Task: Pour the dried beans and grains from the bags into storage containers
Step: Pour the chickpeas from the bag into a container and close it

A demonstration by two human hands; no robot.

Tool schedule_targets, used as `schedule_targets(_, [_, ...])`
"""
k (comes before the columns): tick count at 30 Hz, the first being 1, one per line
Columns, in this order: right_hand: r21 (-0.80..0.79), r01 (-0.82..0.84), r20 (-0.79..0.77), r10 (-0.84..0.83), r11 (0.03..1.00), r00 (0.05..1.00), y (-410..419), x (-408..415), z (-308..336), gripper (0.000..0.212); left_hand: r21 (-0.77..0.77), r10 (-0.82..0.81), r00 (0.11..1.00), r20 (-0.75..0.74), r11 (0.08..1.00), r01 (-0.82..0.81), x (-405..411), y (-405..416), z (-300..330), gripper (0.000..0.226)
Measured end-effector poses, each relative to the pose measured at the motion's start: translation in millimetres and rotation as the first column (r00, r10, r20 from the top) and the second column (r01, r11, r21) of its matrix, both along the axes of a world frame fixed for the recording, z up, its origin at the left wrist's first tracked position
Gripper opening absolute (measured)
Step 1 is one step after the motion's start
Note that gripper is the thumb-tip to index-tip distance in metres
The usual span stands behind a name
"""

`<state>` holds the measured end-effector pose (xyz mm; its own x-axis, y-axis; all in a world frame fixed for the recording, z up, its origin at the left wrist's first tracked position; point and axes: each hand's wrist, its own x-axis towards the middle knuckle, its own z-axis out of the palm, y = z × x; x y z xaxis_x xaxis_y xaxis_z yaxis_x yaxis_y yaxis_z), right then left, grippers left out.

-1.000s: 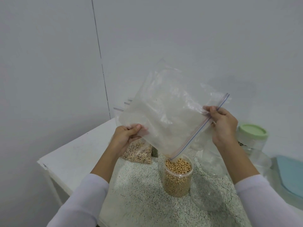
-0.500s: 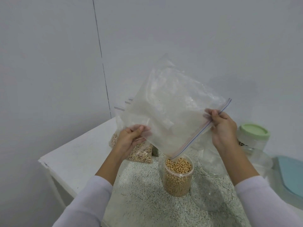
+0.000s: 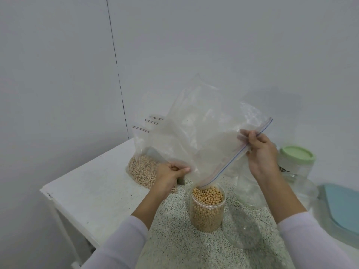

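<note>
Zip bag (image 3: 204, 133), clear plastic, emptied, held in the air above the table (image 3: 97, 191) and tilted so its zip edge runs down from upper right to lower left; the lowest corner of the mouth dips into the top of the jar (image 3: 206, 210). Left hand (image 3: 171, 175): fingers curled, pinching the bag's lower edge. Right hand (image 3: 260, 150): fingers curled round the zip strip near its upper end. Both arms in white sleeves (image 3: 120, 245). Jar: clear, round, lidless, upright on a speckled mat (image 3: 174, 239), filled almost to the rim with pale yellow beans (image 3: 207, 195). Second bag (image 3: 141, 167): clear, standing at the back left of the table behind the left hand, its lower part full of light brown grains; more zip strips show above it near the wall. Empty container (image 3: 248, 191): clear, just right of the jar, partly hidden by the right forearm. Another clear container (image 3: 242, 230) lies nearer the camera, right of the jar, empty. Lidded jar (image 3: 297, 162): clear with a light green lid, upright at the right rear. Clear bowl (image 3: 305, 189) in front of it. Blue lid (image 3: 342, 206): flat, at the right edge, cut off by the frame. Table: white, set into a corner of grey walls.
</note>
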<state>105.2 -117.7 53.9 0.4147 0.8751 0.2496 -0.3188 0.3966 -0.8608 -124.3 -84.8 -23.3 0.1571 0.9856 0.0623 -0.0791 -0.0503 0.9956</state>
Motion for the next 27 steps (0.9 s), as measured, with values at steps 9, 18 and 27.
schedule_targets(9, [0.0,0.1,0.02,-0.1,0.995,0.995,-0.1,3.0,-1.4,0.01,0.034,0.046,0.996,-0.07,0.998,-0.044,6.5,5.2,16.8,0.014])
schedule_targets(18, [0.023,0.166,0.0,-0.166,0.986,0.986,0.5,8.8,5.2,0.019,0.038,0.033,0.998,-0.051,0.999,-0.031,11.1,3.6,19.6,0.014])
schedule_targets(27, [-0.025,0.101,-0.058,-0.102,0.995,0.993,0.5,18.7,-3.1,0.019,0.029,0.047,0.997,-0.056,0.999,-0.045,7.9,8.0,13.0,0.019])
